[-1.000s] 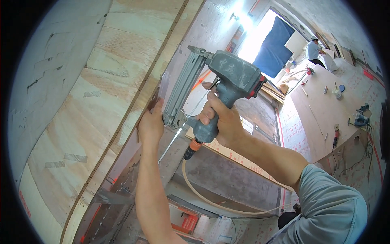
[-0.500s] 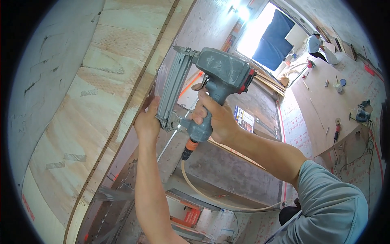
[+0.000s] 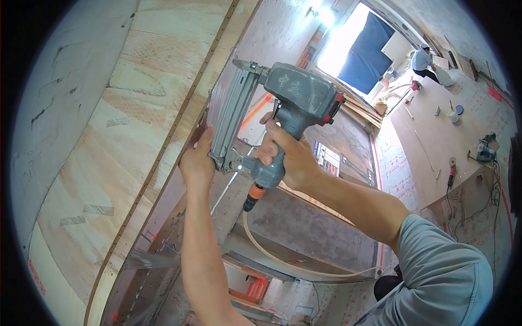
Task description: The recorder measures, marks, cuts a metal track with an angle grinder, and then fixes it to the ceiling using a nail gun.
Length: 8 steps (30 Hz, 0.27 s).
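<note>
My right hand (image 3: 296,160) is closed around the handle of a grey nail gun (image 3: 302,92), with the index finger up by the trigger. The gun's long magazine (image 3: 235,111) slants beside a wooden board edge, its nose at the upper end, close to the edge. An orange-and-black fitting (image 3: 254,196) joins a pale air hose (image 3: 261,252) to the handle's base. My left hand (image 3: 197,165) grips the edge of the plywood-faced board (image 3: 147,108), just left of the magazine's lower end. Part of its fingers is hidden behind the board and the gun.
A large wooden worktable (image 3: 418,141) at the right bears a corded power tool (image 3: 485,152), a red-and-black tool (image 3: 452,173) and a small tub (image 3: 452,116). Beyond it crouches another person (image 3: 421,58). Cables trail on the printed floor covering. A dark blue cloth (image 3: 365,54) covers part of the window.
The nail gun has shifted very slightly to the right, and the hose's curve has moved a little. Both hands keep their holds.
</note>
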Available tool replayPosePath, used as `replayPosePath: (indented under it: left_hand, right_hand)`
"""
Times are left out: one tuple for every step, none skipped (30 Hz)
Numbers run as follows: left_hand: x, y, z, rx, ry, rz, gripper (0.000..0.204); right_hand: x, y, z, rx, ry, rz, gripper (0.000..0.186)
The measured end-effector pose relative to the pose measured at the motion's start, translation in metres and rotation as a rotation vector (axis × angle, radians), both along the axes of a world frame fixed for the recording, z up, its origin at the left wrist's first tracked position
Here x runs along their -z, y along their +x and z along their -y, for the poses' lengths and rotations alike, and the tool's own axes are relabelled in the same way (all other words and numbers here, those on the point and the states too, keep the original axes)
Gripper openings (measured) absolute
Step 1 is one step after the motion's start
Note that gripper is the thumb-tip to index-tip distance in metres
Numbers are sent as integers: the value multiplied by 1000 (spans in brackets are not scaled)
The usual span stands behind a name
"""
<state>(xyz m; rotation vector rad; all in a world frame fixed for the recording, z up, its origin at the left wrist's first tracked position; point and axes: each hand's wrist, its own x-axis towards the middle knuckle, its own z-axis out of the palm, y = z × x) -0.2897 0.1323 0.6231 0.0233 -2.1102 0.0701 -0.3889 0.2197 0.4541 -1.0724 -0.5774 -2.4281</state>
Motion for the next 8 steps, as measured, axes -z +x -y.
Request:
replayPosePath:
  left_hand:
    - [-1, 0, 2, -4, -7, -3, 48]
    - [-1, 1, 1, -3, -8, -4, 48]
    - [0, 1, 0, -5, -23, -10, 47]
    - [0, 3, -1, -7, -39, -17, 47]
    - [4, 1, -7, -5, -36, -13, 47]
    - [8, -1, -16, 9, 69, -2, 47]
    - [11, -2, -21, 22, 174, 8, 47]
    - [10, 1, -23, 2, 215, 23, 48]
  right_hand:
    - [2, 0, 2, -9, -8, -13, 32]
    - [3, 0, 2, -18, -17, -27, 32]
    - [5, 1, 2, -19, -18, -29, 32]
    - [5, 2, 1, -8, -32, -43, 33]
    - [8, 1, 1, 6, -42, -51, 34]
    - [11, 0, 1, 7, -39, -47, 34]
    - [13, -1, 1, -2, -15, -43, 37]
    - [14, 0, 0, -15, 4, -44, 40]
